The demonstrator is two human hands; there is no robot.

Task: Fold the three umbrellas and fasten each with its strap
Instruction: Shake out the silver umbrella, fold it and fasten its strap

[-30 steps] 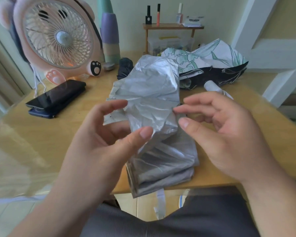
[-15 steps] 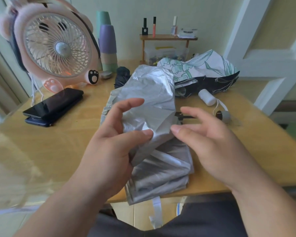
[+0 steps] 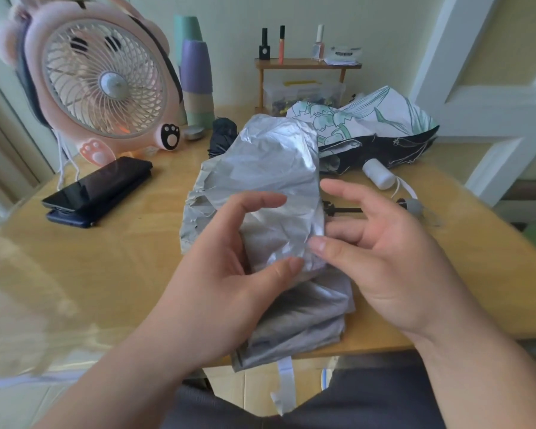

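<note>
The silver umbrella (image 3: 260, 168) lies near-to-far across the surface (image 3: 121, 258), strap (image 3: 285, 385) dangling off its near end. The left hand (image 3: 223, 283) grips its crumpled middle; the right hand (image 3: 393, 258) is open, thumb touching its right edge. Left one looks closer to the strap.

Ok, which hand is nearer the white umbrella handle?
Right. The right hand hovers in front of the white handle; the left hand grips the silver umbrella, farther left.
</note>
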